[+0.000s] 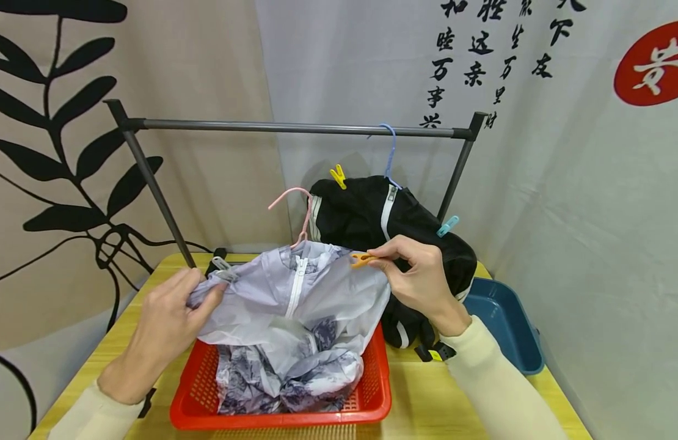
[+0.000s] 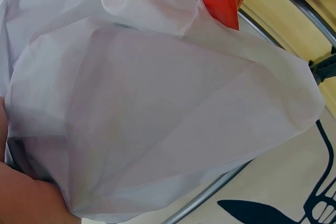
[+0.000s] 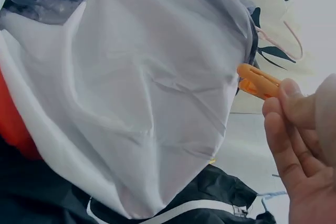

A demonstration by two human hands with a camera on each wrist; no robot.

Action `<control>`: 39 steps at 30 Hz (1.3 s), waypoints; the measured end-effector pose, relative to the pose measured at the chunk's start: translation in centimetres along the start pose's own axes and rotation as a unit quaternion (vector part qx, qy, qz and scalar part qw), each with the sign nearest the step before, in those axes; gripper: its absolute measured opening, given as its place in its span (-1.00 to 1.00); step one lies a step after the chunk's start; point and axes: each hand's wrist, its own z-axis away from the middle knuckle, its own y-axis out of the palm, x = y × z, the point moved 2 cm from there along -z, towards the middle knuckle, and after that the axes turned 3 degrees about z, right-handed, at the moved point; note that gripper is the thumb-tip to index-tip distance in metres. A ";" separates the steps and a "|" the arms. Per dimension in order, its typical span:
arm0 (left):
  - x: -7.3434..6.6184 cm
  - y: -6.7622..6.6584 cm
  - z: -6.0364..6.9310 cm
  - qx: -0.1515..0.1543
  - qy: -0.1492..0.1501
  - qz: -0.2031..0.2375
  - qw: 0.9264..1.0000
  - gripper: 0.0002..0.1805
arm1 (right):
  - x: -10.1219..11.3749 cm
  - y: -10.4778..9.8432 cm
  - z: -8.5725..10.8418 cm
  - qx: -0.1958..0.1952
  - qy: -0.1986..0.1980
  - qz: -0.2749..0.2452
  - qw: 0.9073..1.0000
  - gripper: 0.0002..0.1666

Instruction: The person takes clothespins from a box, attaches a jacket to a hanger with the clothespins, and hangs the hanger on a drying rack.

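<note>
A pale lilac jacket (image 1: 267,281) with a white zipper and dark patterned lower part hangs over a pink hanger (image 1: 304,214). Its left shoulder is held by my left hand (image 1: 165,315), with the thumb on the fabric beside a grey-white clothespin (image 1: 225,269). My right hand (image 1: 418,278) pinches an orange clothespin (image 1: 362,260) between thumb and index finger at the jacket's other shoulder. In the right wrist view the tip of the orange clothespin (image 3: 257,81) meets or nearly meets the cloth edge. The left wrist view is mostly filled by pale fabric (image 2: 157,114).
Beneath the jacket stands a red basket (image 1: 281,420) on the yellow wooden table (image 1: 427,397). Behind, a black jacket (image 1: 421,217) hangs by a blue hanger (image 1: 391,153) from a grey rack (image 1: 295,127), carrying yellow (image 1: 338,176) and light-blue clothespins (image 1: 448,226). A blue basin (image 1: 504,318) stands right.
</note>
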 end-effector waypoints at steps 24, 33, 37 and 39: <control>-0.5 0.3 0.1 -0.018 0.028 0.002 0.999 -0.29 | -0.8 1.2 -2.7 0.114 0.068 0.054 0.990 -0.68; -0.7 0.3 0.2 -0.006 0.017 0.006 1.000 -0.32 | -1.2 1.2 -1.9 0.143 0.118 0.056 0.981 -0.51; -0.7 0.2 0.2 -0.002 0.014 0.011 1.000 -0.45 | -1.3 1.1 -1.7 0.143 0.125 0.051 0.981 -0.46; -0.7 0.1 0.2 -0.002 0.013 0.012 1.000 -0.49 | -1.4 1.1 -1.6 0.142 0.129 0.051 0.980 -0.44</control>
